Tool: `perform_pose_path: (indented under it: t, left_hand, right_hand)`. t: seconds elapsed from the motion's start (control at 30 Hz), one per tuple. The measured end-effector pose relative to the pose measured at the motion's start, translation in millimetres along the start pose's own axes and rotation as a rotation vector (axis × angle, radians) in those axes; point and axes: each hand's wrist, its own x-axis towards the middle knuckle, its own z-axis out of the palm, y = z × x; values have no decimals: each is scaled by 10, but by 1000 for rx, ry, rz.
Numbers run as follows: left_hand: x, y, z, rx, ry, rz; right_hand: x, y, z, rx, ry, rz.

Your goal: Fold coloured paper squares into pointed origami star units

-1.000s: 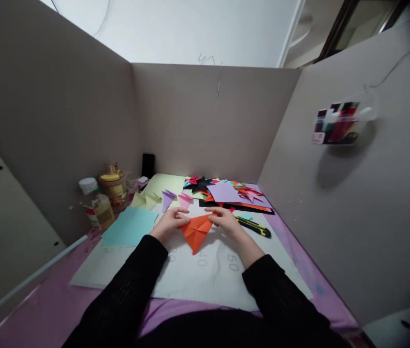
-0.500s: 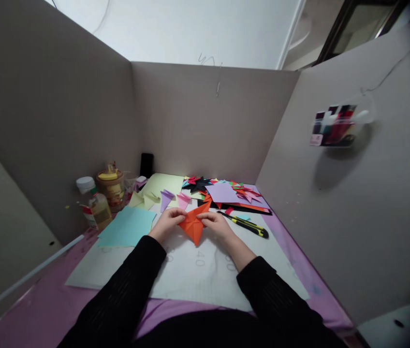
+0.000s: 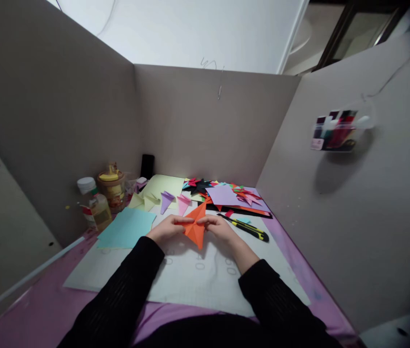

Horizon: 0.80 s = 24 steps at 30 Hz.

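Note:
A folded piece of orange paper (image 3: 197, 234) with pointed ends is held between both hands, over the white sheet. My left hand (image 3: 167, 228) pinches its left side, the fingers reaching toward the middle creases. On the right side, my right hand (image 3: 218, 227) is closed on the paper near its centre. Just behind the hands stand a purple folded paper piece (image 3: 167, 200) and a pink folded piece (image 3: 183, 203). To the right of my right hand lies a black and yellow utility knife (image 3: 250, 228).
Light blue paper (image 3: 127, 228) lies at the left. A bottle (image 3: 96, 208) and a brown tub (image 3: 112, 189) stand by the left panel. Colourful folded stars (image 3: 199, 186) and a purple sheet (image 3: 223, 195) are heaped at the back. Grey panels (image 3: 212, 125) enclose the table on three sides.
The orange paper has turned slightly, its lower point shifting right. The left fingers have slid farther across toward its middle. My right hand stays pinched on it.

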Motion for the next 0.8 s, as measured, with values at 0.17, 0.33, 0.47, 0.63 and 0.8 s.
perform_pose_path:
  t: [0.17,0.33,0.47,0.63,0.8]
  left_hand:
    - [-17,48,-9,-24,-1,-4]
    - [-30,85,-51,77,-36,129]
    - [-37,109,-64,243,8,301]
    - [-3,72,-16,370,295,413]
    - [23,52,64,239,495,407]
  right_hand:
    - [-35,-51,38,-61,36,-63]
    - [6,33,3,-62,122,-133]
    - [36,93,-53,-47,217,-186]
    - [32,83,-21,-39,330,-212]
    - [17,41,97,-19,399,-229]
